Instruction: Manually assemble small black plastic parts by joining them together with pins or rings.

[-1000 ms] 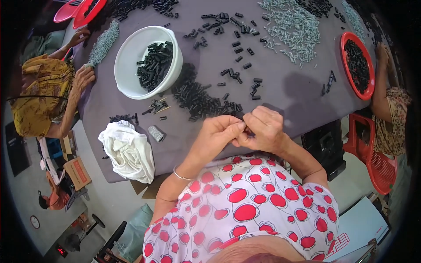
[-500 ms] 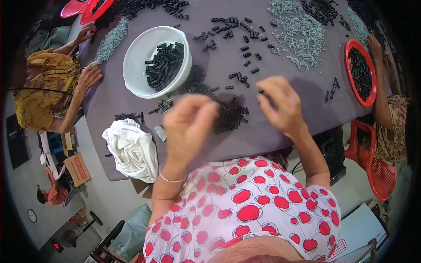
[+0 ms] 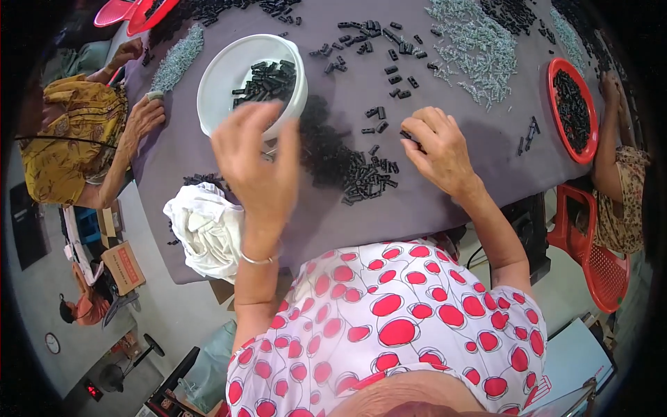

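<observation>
My left hand [image 3: 253, 170] hangs over the near rim of the white bowl [image 3: 205, 115], blurred, its thumb and fingers apart with nothing visible in them. Short black plastic parts [image 3: 267, 82] lie heaped inside that bowl. My right hand [image 3: 441, 153] is closed, thumb against fingers, on a small black plastic part [image 3: 411, 137] just above the table. Between the hands a pile of similar black parts [image 3: 368, 179] rests on the grey cloth. Several loose ones [image 3: 375, 112] are scattered beyond my right fingertips.
A white crumpled cloth [image 3: 207, 233] lies at the table's near left edge. Small pale springs [image 3: 483, 55] form a heap at the far right. A red tray [image 3: 554, 104] of black parts stands right. Co-workers' hands [image 3: 144, 117] rest at the left and right sides.
My left hand has moved left and farther from me, from beside the pile to the bowl's rim, and its fingers have spread. My right hand has shifted slightly left, still holding a black part.
</observation>
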### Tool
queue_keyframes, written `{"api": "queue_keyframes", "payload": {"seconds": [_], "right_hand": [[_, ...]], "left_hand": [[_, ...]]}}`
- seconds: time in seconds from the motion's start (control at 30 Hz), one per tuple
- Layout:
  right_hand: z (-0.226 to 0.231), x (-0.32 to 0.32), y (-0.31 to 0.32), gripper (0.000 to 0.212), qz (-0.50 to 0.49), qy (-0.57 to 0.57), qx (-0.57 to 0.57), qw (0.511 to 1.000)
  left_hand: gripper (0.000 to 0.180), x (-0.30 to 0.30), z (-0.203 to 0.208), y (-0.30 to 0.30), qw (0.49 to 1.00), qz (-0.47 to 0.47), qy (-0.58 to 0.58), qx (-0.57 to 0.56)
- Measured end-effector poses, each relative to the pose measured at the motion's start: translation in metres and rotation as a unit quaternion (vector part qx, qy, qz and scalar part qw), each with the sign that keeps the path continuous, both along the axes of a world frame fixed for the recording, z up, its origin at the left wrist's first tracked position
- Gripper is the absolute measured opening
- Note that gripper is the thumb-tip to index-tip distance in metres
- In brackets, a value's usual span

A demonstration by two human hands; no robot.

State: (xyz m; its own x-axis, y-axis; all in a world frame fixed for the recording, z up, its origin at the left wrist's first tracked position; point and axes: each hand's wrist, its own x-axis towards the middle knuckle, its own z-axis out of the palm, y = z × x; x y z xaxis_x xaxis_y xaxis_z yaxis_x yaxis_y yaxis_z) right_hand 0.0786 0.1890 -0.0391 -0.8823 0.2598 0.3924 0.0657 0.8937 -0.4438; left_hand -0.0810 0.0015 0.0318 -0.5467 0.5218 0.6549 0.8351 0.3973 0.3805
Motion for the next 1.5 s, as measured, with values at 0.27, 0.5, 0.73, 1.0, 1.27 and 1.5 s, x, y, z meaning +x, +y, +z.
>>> {"api": "queue_keyframes", "payload": {"seconds": [0.27, 0.5, 0.73, 1.0, 1.27, 1.5], "right_hand": [[0.005, 0.008, 0.010, 0.021, -0.018, 0.064, -0.027, 0.997], [0.004, 0.028, 0.033, 0.020, -0.101, 0.104, -0.097, 0.985], [0.004, 0.029, 0.055, 0.016, -0.167, 0.057, -0.151, 0.973], [-0.001, -0.002, 0.080, 0.009, -0.171, 0.023, 0.051, 0.984], [-0.005, 0.000, 0.074, 0.010, -0.140, 0.018, 0.114, 0.983], [0.038, 0.023, 0.018, 0.008, 0.020, 0.009, -0.274, 0.962]], "left_hand": [[0.016, 0.048, -0.039, 0.007, 0.983, -0.123, -0.129, -0.036], [0.016, 0.034, -0.044, 0.049, 0.982, -0.127, -0.078, -0.120], [0.013, 0.031, -0.050, 0.057, 0.966, -0.116, -0.086, -0.213], [0.015, 0.041, -0.036, 0.049, 0.967, -0.167, -0.169, -0.094], [0.012, 0.056, -0.031, 0.024, 0.707, -0.158, -0.682, 0.100], [0.013, 0.066, -0.034, 0.017, 0.682, -0.163, -0.703, 0.119]]}}
